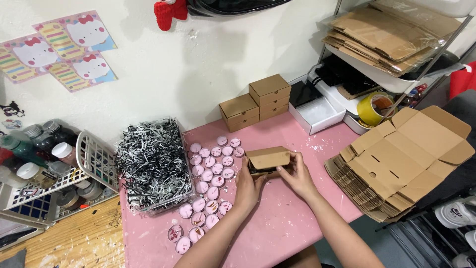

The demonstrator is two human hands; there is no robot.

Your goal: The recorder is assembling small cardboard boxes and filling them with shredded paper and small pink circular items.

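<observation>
A small brown cardboard box (268, 158) with its lid part-way down sits on the pink table (292, 223), dark filling showing in the gap. My left hand (246, 186) grips its left side. My right hand (295, 173) holds its right front corner, fingers on the lid's edge. Several small pink round candles (213, 173) lie in rows just left of the box.
A clear tub of black and white shredded paper (151, 161) stands left of the candles. Three shut brown boxes (255, 103) are stacked at the wall. Flat unfolded cardboard blanks (396, 164) pile up at the right. A white basket of bottles (44, 168) is at far left.
</observation>
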